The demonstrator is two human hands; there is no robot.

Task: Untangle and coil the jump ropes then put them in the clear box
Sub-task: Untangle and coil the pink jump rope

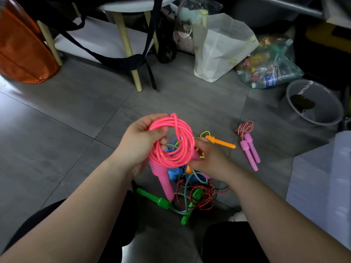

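My left hand (pixel 140 143) grips a coiled bright pink plastic jump rope (pixel 171 142) at its upper left, above the floor. One pink handle (pixel 164 179) hangs down from the coil. My right hand (pixel 209 158) holds the coil's right side, fingers curled round the second pink handle behind it. Below on the floor lies a tangle of ropes (pixel 197 194) with green handles (pixel 153 198), blue handles and an orange handle (pixel 221 142). A coiled red-white rope with light pink handles (pixel 248 149) lies apart to the right. A pale translucent box (pixel 322 179) stands at the right edge.
A grey bucket (pixel 315 103) sits at the right. A white paper bag (pixel 218 48), a clear bag of bottles (pixel 269 65) and an orange bag (pixel 22 46) line the back. A stool leg (pixel 136 76) with black straps stands behind the ropes.
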